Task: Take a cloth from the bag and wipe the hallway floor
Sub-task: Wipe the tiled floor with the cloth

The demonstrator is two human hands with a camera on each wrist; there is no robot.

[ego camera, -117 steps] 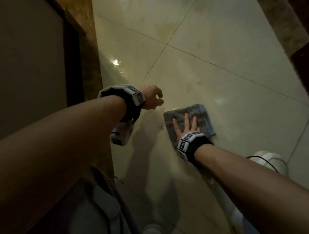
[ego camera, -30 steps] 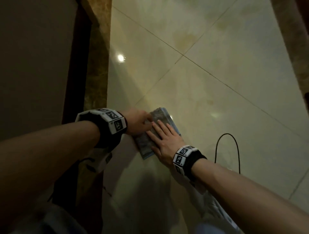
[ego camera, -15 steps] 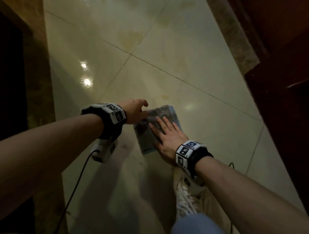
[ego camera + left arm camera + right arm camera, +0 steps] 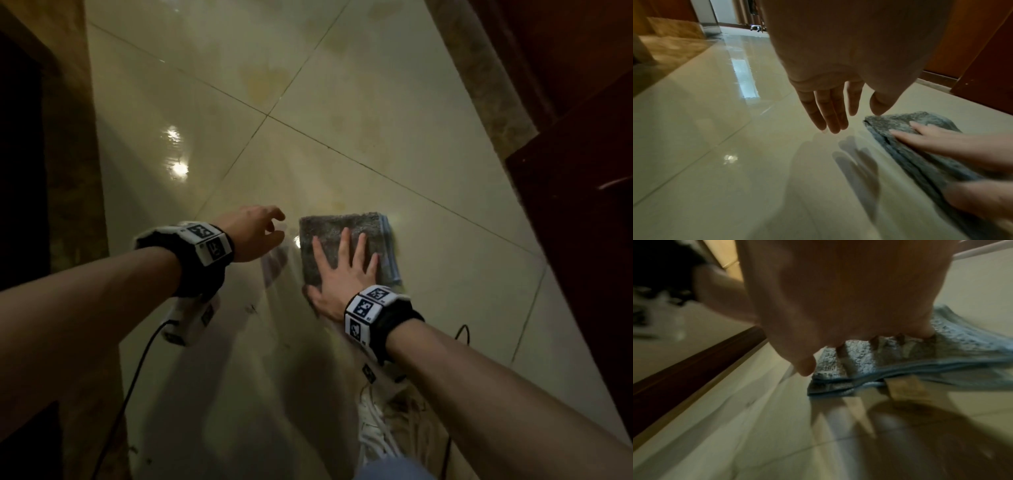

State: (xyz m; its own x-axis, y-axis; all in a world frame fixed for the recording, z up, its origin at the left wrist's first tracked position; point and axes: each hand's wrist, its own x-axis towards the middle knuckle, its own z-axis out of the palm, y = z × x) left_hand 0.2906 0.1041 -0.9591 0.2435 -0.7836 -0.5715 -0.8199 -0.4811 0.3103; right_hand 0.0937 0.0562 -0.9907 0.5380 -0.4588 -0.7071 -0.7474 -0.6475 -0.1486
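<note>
The right hand is pressing flat on the folded grey cloth, its fingers lying straight and spread, gripping nothing. The cloth is lying on the hallway floor directly under those fingers, its long axis running along them. The left hand is hovering just beside the cloth's left edge, fingers relaxed and holding nothing. The right hand is judged the one wiping.

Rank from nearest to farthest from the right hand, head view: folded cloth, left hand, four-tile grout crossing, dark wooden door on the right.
1. Folded cloth: directly under the right hand, pressed flat.
2. Left hand: just left of the cloth, open above the floor.
3. Grout crossing: ahead, up the hallway.
4. Dark wooden door: far right edge; close to the crossing, hard to call.
</note>
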